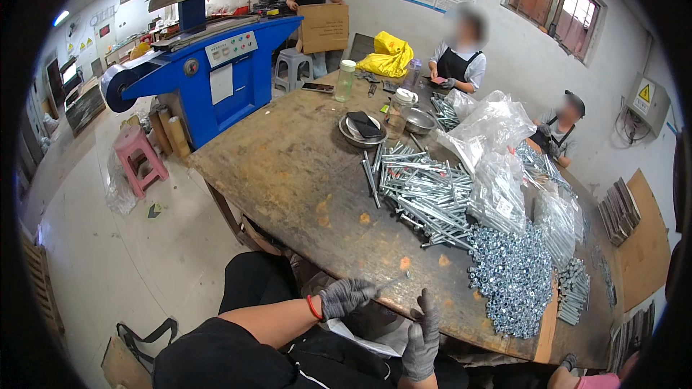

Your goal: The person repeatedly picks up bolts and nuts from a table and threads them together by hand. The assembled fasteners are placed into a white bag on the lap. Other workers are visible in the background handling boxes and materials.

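My left hand (347,297), in a grey glove with a red band at the wrist, is closed on a long metal bolt (393,281). The bolt is smeared by motion and points right, over the table's near edge. Close by on the right, my right hand (421,340), also in a grey glove, is raised with its fingers stretched upward, and nothing shows in it. Beyond my hands lies a heap of silvery long bolts (427,191). A pile of small metal nuts (510,281) sits to the right of them.
Clear plastic bags (497,180) lie behind the bolts. Bowls (358,130), jars (344,81) and a yellow bag (389,56) stand farther back on the worn table (288,166). Co-workers are around it. A blue machine (209,79) and a pink stool (137,155) are at left.
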`<action>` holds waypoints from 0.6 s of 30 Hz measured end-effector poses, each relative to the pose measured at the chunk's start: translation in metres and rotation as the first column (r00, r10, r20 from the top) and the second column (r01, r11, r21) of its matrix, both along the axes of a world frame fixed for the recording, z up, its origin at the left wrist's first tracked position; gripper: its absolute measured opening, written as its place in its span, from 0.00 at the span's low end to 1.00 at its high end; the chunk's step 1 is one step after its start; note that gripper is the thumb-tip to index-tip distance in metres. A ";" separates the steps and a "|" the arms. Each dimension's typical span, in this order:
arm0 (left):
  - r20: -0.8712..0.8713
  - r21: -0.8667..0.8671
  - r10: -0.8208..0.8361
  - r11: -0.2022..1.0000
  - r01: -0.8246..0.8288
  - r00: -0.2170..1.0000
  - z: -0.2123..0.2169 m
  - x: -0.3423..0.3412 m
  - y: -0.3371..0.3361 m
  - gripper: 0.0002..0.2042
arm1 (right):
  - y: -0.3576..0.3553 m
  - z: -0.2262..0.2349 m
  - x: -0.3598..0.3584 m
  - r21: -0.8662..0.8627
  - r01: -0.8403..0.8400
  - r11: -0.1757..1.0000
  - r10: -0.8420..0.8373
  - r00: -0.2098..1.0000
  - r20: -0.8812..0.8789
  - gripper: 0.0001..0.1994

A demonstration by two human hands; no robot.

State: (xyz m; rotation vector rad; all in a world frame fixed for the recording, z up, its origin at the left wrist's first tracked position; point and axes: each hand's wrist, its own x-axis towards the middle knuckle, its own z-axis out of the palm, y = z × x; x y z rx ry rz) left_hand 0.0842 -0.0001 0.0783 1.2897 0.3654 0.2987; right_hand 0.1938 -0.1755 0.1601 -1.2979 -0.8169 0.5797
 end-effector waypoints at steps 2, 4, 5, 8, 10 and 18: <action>-0.075 0.092 -0.238 0.965 0.244 0.968 0.022 -0.007 -0.012 0.11 | -0.003 -0.026 0.015 0.007 0.180 0.984 -0.174 0.940 0.295 0.16; -0.161 -0.003 -0.354 0.934 0.358 0.921 0.008 -0.011 -0.023 0.10 | -0.013 -0.032 0.026 -0.136 0.163 0.977 -0.064 0.837 0.543 0.13; -0.191 0.043 -0.362 0.926 0.376 0.912 0.003 -0.012 -0.024 0.11 | -0.016 -0.034 0.030 -0.207 0.170 0.963 0.005 0.763 0.647 0.11; -0.256 0.118 -0.387 0.897 0.426 0.886 0.001 -0.010 -0.031 0.12 | -0.021 -0.021 0.031 -0.229 0.099 0.968 0.092 0.712 0.696 0.09; -0.279 0.214 -0.377 0.872 0.440 0.883 -0.001 -0.009 -0.036 0.13 | -0.026 -0.026 0.032 -0.347 0.118 0.930 0.138 0.763 0.631 0.13; -0.585 0.577 -0.219 0.566 0.590 0.781 -0.071 0.032 -0.023 0.21 | -0.048 -0.127 0.058 -0.597 0.280 0.752 0.091 0.853 0.515 0.14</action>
